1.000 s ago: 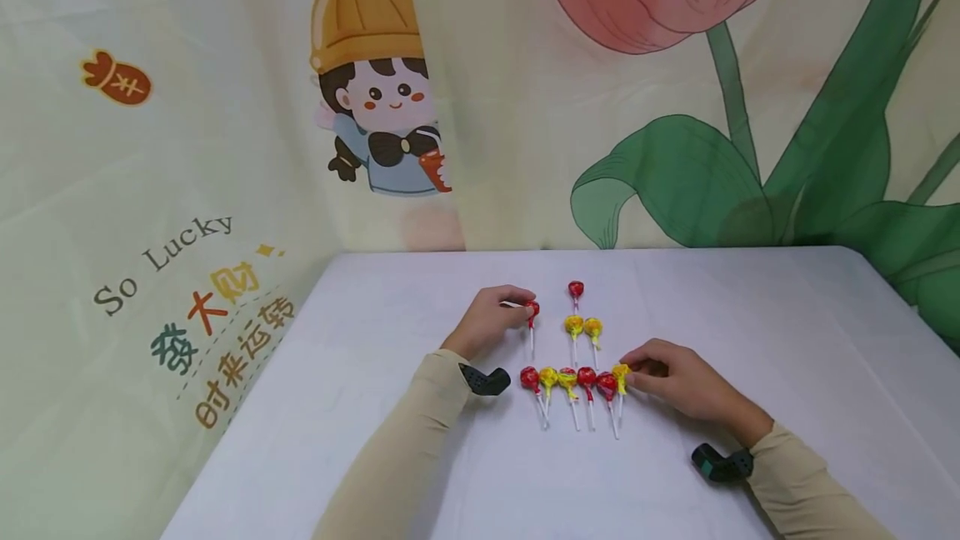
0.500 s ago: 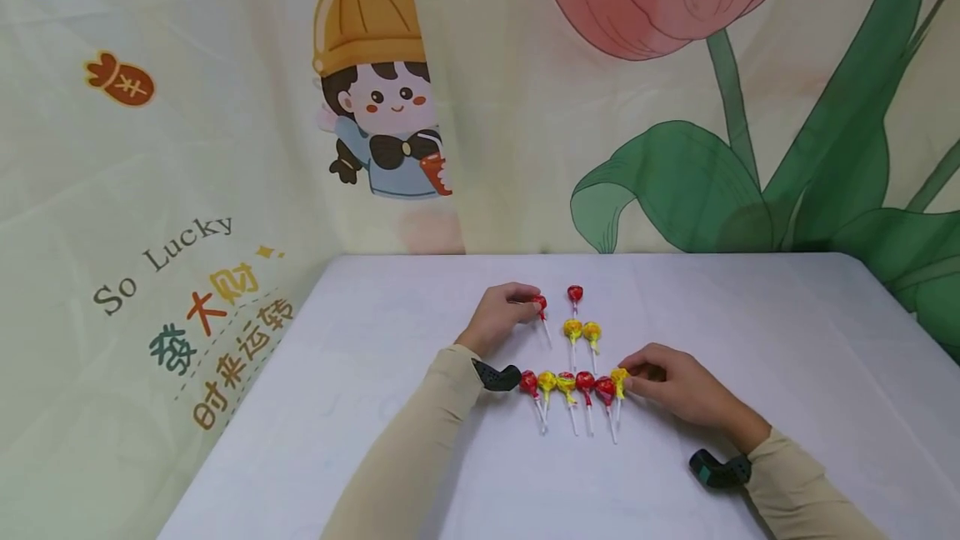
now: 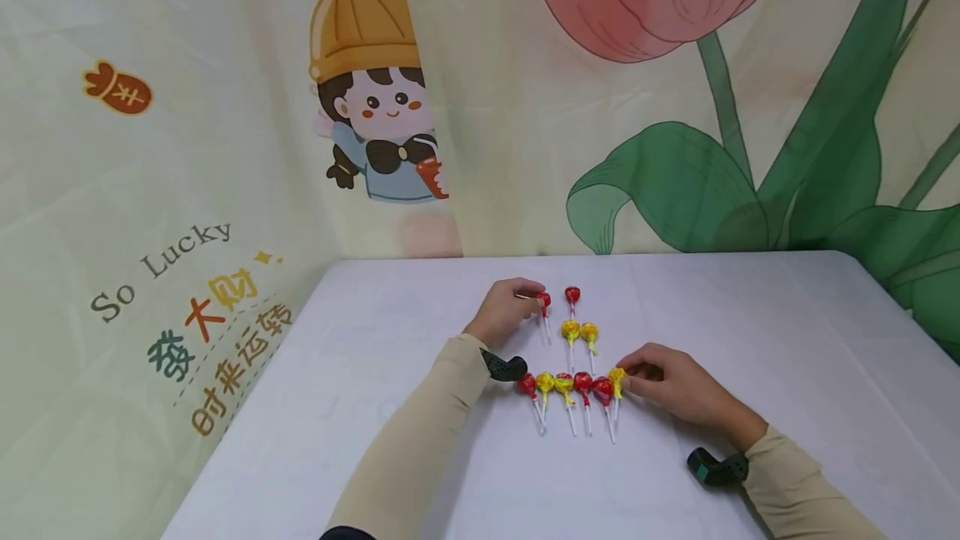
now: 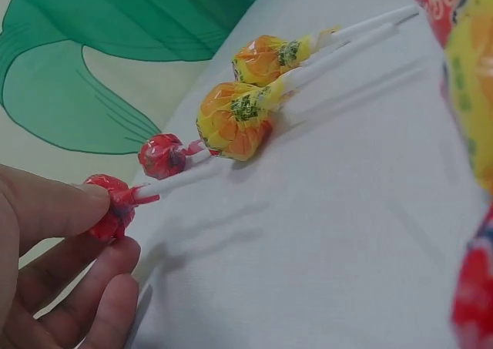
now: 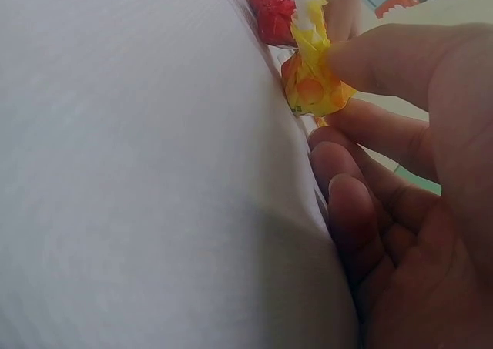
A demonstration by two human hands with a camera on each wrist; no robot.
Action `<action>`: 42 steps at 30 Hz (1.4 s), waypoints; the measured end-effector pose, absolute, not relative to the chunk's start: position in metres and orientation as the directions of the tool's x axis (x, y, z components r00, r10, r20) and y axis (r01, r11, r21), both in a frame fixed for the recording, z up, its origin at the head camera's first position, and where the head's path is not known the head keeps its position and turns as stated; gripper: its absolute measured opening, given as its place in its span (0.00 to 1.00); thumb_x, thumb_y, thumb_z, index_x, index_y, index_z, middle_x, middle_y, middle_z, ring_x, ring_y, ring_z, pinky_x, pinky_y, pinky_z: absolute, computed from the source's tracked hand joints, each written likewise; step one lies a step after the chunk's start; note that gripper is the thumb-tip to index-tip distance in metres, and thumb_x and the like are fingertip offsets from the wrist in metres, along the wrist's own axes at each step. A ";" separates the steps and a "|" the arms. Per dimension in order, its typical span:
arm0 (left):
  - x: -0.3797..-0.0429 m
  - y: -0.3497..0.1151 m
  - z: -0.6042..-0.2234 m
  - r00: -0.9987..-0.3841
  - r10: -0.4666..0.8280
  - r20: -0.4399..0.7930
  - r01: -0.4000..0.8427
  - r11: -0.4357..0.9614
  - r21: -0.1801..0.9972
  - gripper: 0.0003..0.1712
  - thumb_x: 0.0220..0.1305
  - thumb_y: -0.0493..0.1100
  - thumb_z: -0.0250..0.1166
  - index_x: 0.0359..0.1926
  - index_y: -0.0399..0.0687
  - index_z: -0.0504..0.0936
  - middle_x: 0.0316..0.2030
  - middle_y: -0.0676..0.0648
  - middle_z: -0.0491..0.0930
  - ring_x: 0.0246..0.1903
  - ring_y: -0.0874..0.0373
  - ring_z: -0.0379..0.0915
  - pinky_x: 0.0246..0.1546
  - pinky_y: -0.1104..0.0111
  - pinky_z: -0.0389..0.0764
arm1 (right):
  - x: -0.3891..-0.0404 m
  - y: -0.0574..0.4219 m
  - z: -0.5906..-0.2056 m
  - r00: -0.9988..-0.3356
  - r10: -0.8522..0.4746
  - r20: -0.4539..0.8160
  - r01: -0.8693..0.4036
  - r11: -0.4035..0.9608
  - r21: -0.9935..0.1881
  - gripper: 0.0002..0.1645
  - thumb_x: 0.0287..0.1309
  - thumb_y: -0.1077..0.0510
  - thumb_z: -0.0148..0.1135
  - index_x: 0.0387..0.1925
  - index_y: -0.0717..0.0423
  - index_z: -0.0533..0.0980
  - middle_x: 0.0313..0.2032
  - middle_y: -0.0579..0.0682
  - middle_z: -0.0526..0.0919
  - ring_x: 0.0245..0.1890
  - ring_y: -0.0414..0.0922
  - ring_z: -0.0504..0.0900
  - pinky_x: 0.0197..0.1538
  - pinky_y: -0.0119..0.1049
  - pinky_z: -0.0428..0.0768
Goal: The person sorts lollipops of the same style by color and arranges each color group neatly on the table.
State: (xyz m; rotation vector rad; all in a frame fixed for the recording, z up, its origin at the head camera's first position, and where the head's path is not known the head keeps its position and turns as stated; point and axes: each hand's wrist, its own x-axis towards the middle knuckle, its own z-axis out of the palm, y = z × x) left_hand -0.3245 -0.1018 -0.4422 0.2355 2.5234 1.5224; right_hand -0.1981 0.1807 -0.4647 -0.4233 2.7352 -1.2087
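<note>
My left hand (image 3: 506,312) pinches a red lollipop (image 4: 112,206) by its wrapped head, the white stick pointing toward me. Just right of it a red lollipop (image 3: 572,295) lies at the top, with two yellow lollipops (image 3: 581,332) side by side below. Nearer me runs a row of several red and yellow lollipops (image 3: 564,384), heads away and sticks toward me. At the row's right end my right hand (image 3: 678,383) pinches a yellow lollipop (image 5: 316,79) by its head between thumb and forefinger, close to the tabletop.
A white cloth covers the table (image 3: 405,315), whose far edge meets a printed curtain (image 3: 510,148) with a tulip and a cartoon figure. Black cameras (image 3: 717,467) sit on both wrists over beige sleeves.
My left hand has moved a little right and away with its red lollipop, nearer the top red one. My right hand stays at the yellow lollipop.
</note>
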 end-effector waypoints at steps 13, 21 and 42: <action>-0.339 -0.091 -0.439 -0.968 0.226 -0.105 0.022 0.497 0.867 0.13 0.69 0.42 0.65 0.52 0.55 0.85 0.46 0.56 0.83 0.45 0.53 0.76 0.48 0.59 0.78 | -0.200 0.182 -0.466 -0.956 -0.292 -0.003 -0.192 0.638 -0.746 0.15 0.62 0.52 0.68 0.49 0.48 0.82 0.39 0.42 0.78 0.39 0.44 0.75 0.42 0.35 0.77; -0.339 -0.086 -0.441 -0.968 0.214 -0.130 -0.006 0.500 0.866 0.12 0.69 0.44 0.65 0.52 0.56 0.85 0.48 0.55 0.82 0.49 0.52 0.73 0.51 0.58 0.78 | -0.199 0.181 -0.466 -0.958 -0.288 -0.006 -0.189 0.645 -0.741 0.15 0.62 0.51 0.68 0.49 0.48 0.82 0.39 0.42 0.78 0.39 0.43 0.75 0.42 0.35 0.77; -0.354 -0.080 -0.449 -0.966 0.222 -0.133 0.014 0.558 0.830 0.11 0.67 0.46 0.68 0.50 0.58 0.86 0.48 0.55 0.81 0.51 0.52 0.72 0.59 0.56 0.72 | -0.201 0.182 -0.465 -0.958 -0.286 -0.013 -0.184 0.650 -0.738 0.15 0.62 0.50 0.68 0.49 0.47 0.82 0.39 0.42 0.78 0.39 0.43 0.74 0.42 0.35 0.76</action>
